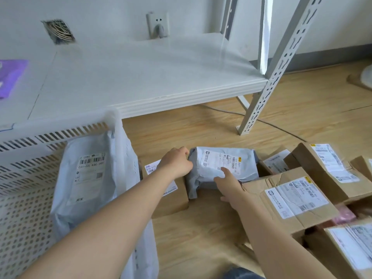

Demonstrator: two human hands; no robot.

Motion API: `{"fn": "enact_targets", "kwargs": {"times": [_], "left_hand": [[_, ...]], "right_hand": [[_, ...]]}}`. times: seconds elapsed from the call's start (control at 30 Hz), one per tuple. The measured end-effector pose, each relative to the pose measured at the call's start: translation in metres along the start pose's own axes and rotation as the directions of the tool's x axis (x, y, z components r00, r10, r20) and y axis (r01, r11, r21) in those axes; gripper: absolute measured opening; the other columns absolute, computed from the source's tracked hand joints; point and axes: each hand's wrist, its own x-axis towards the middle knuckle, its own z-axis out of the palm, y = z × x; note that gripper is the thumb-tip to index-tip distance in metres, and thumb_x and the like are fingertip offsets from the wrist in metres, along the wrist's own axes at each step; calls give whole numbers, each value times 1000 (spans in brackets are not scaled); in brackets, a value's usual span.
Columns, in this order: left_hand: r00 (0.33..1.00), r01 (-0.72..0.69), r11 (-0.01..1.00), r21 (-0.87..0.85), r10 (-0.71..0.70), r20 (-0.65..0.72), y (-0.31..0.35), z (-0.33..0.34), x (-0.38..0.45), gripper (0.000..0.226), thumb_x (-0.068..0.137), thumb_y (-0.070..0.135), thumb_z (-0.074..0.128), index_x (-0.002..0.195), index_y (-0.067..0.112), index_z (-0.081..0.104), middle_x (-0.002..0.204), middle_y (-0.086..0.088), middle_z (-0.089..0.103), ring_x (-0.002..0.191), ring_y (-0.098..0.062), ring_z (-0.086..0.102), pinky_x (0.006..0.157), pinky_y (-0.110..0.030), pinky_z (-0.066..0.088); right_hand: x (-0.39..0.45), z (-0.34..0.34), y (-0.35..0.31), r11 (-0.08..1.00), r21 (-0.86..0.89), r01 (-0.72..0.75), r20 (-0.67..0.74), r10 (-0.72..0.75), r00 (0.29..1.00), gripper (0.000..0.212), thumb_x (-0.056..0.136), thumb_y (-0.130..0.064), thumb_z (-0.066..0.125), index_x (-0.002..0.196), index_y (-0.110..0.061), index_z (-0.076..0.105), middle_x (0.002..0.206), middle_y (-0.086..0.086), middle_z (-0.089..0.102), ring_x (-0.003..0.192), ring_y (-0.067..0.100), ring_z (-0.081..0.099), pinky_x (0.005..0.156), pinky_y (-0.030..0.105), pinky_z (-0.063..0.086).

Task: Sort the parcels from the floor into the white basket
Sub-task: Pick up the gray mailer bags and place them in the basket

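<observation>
The left hand (178, 162) covers part of the label on a small brown box (171, 200). Its fingertips are tucked behind the grey bag parcel (223, 168), so they cannot be seen. The print on the labels is too small to read. The white basket (24, 178) is cut off at the left edge. A purple thing (11, 77) on the shelf is blurry. Boxes on the right run off the picture.

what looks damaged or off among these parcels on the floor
The cardboard box beside the right hand has a torn, crumpled top edge and wrinkled tape. The grey mailer bag that both hands are on looks creased but intact.
</observation>
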Motion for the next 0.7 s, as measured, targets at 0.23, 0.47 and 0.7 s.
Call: {"fn": "enact_targets", "kwargs": {"times": [0.23,0.47,0.7], "left_hand": [[993,97,993,-73,-91,75,-21,23,16,42,86,19,49,128,24,45,131,-2,49,104,-20,50,83,-30,43],[984,168,977,-133,-158,81,-41,20,17,48,90,22,48,136,20,38,137,-4,46,108,-20,53,81,-29,41],[996,57,961,-271,-75,-57,-28,3,5,43,97,37,36,137,22,36,114,0,52,66,-7,46,68,-31,43]], "right_hand": [[21,31,9,971,238,4,-38,5,999,61,90,-17,47,145,-23,20,143,14,29,124,33,41,101,39,40],[27,29,0,912,388,136,-134,-91,987,66,91,-27,54,146,-18,19,150,0,16,134,21,28,91,25,29],[14,16,-18,796,560,231,-140,-183,973,59,91,-27,55,143,-23,28,149,-2,26,134,18,31,99,26,31]]}}
